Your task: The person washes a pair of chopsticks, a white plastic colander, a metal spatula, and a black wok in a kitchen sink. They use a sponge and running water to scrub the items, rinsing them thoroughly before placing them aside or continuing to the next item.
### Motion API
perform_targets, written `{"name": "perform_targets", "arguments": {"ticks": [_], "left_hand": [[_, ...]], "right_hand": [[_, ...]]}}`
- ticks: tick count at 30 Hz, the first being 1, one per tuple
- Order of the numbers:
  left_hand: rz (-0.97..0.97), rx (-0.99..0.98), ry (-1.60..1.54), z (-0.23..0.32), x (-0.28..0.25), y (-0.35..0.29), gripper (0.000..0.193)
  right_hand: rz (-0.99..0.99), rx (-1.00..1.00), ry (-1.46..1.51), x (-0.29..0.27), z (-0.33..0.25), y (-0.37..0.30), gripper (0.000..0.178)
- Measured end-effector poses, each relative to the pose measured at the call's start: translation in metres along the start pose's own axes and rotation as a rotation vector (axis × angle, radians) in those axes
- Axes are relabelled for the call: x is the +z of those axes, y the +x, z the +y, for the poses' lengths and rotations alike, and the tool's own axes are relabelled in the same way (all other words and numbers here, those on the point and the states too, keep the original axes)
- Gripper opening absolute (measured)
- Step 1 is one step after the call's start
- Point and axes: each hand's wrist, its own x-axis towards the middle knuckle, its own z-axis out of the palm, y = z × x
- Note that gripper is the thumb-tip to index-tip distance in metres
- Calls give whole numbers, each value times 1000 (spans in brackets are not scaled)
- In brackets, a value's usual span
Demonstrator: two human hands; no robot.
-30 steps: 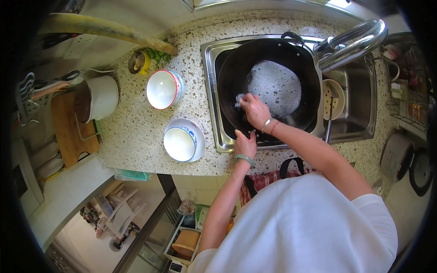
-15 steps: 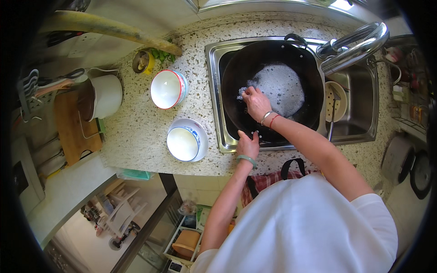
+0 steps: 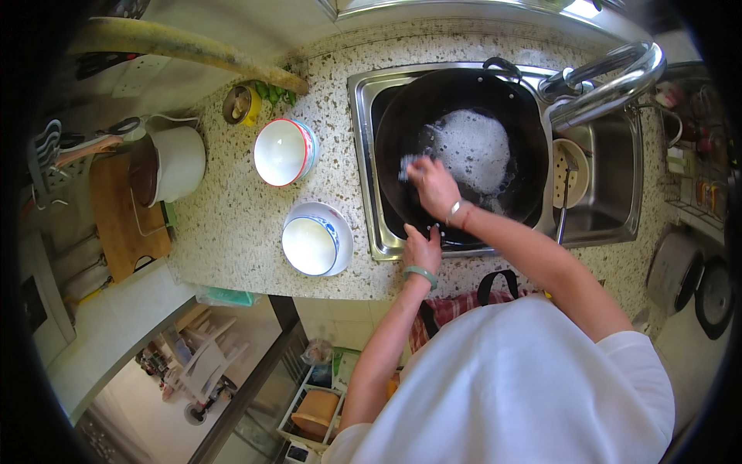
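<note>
A large black wok (image 3: 452,97) sits in the left sink basin with a pool of foamy water (image 3: 473,151) at its bottom. My right hand (image 3: 435,188) is inside it, fingers closed on a greyish scrubber (image 3: 406,167) against the left inner wall. That hand is slightly blurred, and the scrubber looks like steel wool. At the wok's near rim, my left hand (image 3: 422,252) grips the edge by the riveted handle, which its fingers partly hide. The far handle (image 3: 504,68) stands up at the back.
Left of the steel sink (image 3: 362,155) stand a red-rimmed bowl (image 3: 280,153) and a blue-patterned bowl (image 3: 309,246) set in another bowl. A strainer (image 3: 559,195) and a long-handled utensil (image 3: 566,193) lie in the right basin. The faucet (image 3: 610,93) arches above it.
My right hand has moved down and slightly left along the wok's inner wall with the scrubber. The foam has shrunk and shifted a little. My left hand stays at the rim.
</note>
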Motion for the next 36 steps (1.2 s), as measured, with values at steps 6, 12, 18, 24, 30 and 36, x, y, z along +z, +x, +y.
{"name": "perform_targets", "arguments": {"ticks": [6,12,18,24,30,36], "left_hand": [[65,72,-28,-3,2,-3,53],[63,43,-49,2,1,-1,52],[-1,31,15,13,-12,-8,68],[19,40,-27,1,0,-4,70],[79,104,15,-1,-3,-7,78],[110,34,36,7,-1,-9,46]], "right_hand": [[6,-58,67,-4,-20,-22,25],[22,2,0,3,0,12,22],[-33,-61,151,-11,-24,-32,22],[142,23,29,3,-2,23,19],[-49,-101,319,-15,-30,-46,30],[125,65,83,3,1,34,25]]}}
